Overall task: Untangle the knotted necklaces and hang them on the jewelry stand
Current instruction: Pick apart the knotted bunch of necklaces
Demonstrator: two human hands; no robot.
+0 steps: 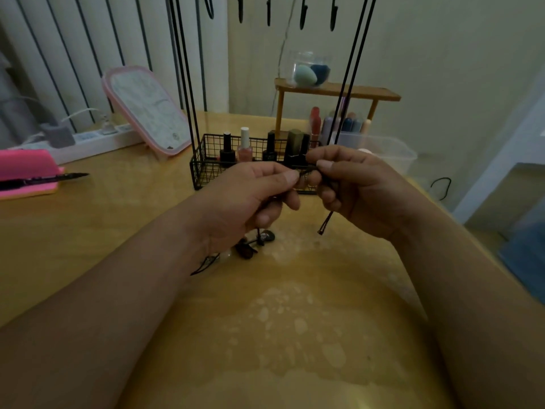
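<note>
Between the left hand and the right hand, a black necklace cord is pinched above the desk.

Each hand grips the cord between thumb and forefinger with the other fingers curled under, and the fingertips of the two hands nearly meet. A loose end dangles below the right hand. Under the left hand the rest of the necklaces, dark pendants and cord, lies bunched on the desk, and I cannot tell how it is tangled. Just beyond the hands stands the jewelry stand, whose black wire basket holds nail polish bottles and whose hooks hang high above. Well left of the hands lean a pink mirror and a pink case.
</note>
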